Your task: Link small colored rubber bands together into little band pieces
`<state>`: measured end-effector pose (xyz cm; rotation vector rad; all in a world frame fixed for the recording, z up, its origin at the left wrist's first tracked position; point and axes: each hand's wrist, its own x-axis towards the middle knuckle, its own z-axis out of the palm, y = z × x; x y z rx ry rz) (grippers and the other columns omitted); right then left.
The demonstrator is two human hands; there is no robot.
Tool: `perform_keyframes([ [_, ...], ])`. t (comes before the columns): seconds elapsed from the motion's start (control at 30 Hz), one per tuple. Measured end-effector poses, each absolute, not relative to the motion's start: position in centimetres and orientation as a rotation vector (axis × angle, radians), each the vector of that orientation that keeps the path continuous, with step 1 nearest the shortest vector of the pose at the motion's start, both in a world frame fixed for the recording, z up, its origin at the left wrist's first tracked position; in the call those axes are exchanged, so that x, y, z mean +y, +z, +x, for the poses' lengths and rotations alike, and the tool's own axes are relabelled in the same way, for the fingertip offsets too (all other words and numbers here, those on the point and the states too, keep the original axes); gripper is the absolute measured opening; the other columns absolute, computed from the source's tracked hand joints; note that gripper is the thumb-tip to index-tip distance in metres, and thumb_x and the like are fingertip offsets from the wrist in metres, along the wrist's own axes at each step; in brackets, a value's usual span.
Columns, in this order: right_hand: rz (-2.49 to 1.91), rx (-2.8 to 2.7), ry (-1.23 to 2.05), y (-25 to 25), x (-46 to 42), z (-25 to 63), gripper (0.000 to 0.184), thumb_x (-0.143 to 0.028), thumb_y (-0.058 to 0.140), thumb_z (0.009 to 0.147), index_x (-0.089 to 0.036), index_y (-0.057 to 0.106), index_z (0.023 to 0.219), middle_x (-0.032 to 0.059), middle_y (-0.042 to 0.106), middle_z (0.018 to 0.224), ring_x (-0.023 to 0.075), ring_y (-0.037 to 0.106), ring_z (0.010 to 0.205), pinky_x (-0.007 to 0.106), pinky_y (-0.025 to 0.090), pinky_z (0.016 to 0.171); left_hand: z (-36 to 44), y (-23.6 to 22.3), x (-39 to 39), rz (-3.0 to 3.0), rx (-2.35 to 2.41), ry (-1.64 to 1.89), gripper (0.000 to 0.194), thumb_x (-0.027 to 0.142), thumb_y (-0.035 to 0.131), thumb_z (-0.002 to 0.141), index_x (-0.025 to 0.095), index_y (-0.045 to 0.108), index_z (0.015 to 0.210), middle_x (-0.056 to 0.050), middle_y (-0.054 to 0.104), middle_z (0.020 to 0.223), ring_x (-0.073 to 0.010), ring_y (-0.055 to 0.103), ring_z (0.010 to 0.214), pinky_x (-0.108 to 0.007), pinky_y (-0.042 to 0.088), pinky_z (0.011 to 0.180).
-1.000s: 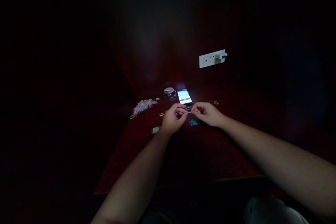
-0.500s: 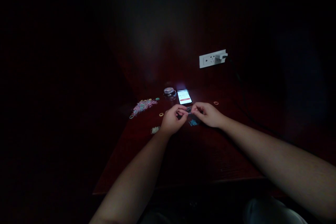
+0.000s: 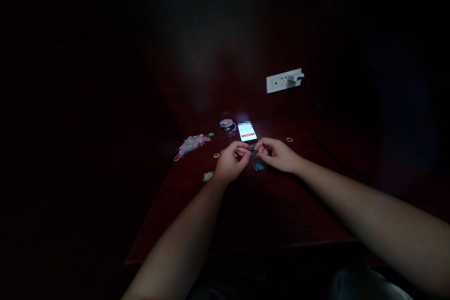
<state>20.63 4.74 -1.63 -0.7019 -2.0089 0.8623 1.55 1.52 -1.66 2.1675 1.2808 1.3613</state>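
My left hand (image 3: 232, 160) and my right hand (image 3: 276, 153) face each other over the dark red table, thumbs and fingers pinched. A thin, pale elastic band (image 3: 253, 153) shows between their fingertips; its ends are hidden by the fingers. Just beyond the fingertips lies a greyish ring-shaped band (image 3: 251, 148). Below them, a small pile of blue elastic bands (image 3: 259, 166) rests on the table. Pale yellowish bands (image 3: 208, 176) are heaped beside my left wrist, and a single yellow band (image 3: 216, 155) lies left of that hand.
A mixed heap of pastel elastic bands (image 3: 193, 144) spreads at the table's left side. Behind my hands stand a lidded clear jar (image 3: 228, 127) and a lit phone (image 3: 248, 132). An orange band (image 3: 289, 139) lies to the right. A wall socket (image 3: 284, 80) holds a plug with a dark cable.
The strand between my hands appears slacker, and my right fingertips have shifted slightly. The whole view has dropped a little; the piles and jar stay in place.
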Motion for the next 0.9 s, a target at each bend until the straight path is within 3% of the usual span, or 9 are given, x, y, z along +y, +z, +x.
perform_keyframes([
  [0.33,-0.669,-2.056,0.938,-1.67,4.55,20.68,0.022,-0.028,0.067,0.074,-0.015,0.059,0.09,-0.0026,0.052,0.063,0.0086,0.046,0.055,0.02,0.037,0.05,1.6,-1.53,1.47,2.17,1.303,1.361,0.021,0.02,0.061,0.079,0.018,0.059,0.1,-0.002,0.07,0.081,-0.0121,0.064,0.074,-0.025,0.045,0.069],
  [0.6,-0.71,-2.065,0.849,-1.42,4.4,20.53,0.014,-0.028,0.059,0.08,-0.014,0.061,0.081,-0.0005,0.051,0.063,0.0096,0.045,0.058,0.022,0.039,0.053,1.5,-1.77,1.61,2.169,1.289,1.363,0.022,0.02,0.06,0.079,0.018,0.059,0.101,-0.001,0.07,0.081,-0.0117,0.064,0.074,-0.024,0.045,0.068],
  [0.9,-0.706,-2.05,0.873,-1.42,4.39,20.66,0.017,-0.029,0.064,0.076,-0.014,0.06,0.084,-0.0019,0.05,0.061,0.0092,0.045,0.056,0.021,0.038,0.051,1.62,-1.71,1.61,2.157,1.305,1.376,0.022,0.02,0.061,0.079,0.018,0.059,0.101,-0.001,0.07,0.08,-0.0117,0.064,0.072,-0.024,0.045,0.068],
])
